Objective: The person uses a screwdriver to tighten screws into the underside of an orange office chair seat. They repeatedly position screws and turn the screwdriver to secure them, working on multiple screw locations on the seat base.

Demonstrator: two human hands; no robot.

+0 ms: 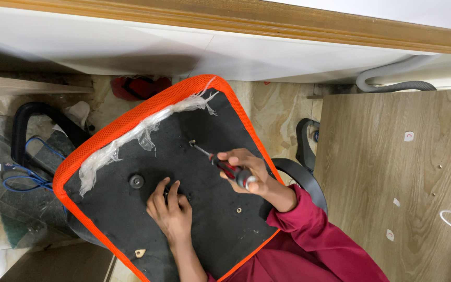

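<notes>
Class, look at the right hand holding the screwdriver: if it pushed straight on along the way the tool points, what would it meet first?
The right hand aims the screwdriver up-left; its tip appears to already meet a screw in the seat underside.

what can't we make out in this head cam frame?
- Head view: what lies under the left hand on the seat underside; the palm covers it.
- Screwdriver tip and the screw at the hole: too small to tell whether they are engaged.
- Black armrest: partly hidden by the seat and the right hand.
- Wooden panel: cut off by the right edge.
</notes>
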